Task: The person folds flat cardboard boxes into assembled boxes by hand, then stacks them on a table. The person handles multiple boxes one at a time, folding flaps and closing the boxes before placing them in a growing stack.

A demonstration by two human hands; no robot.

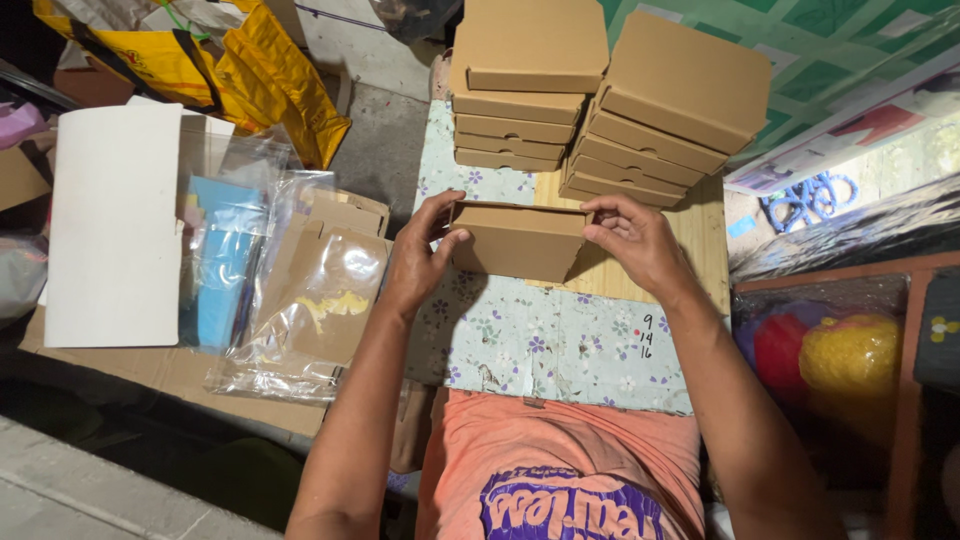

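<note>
Brown cardboard, a small flat box, sits between my hands above the flowered table. My left hand pinches its left end, thumb and fingers curled round the corner; my right hand grips the right end likewise. Its lid is shut, so I cannot tell what it contains. Just beyond stand two stacks of closed boxes. Left lie clear plastic bags holding card.

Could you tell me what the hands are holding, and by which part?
A brown cardboard box: left hand grips its left end, right hand its right end.
</note>
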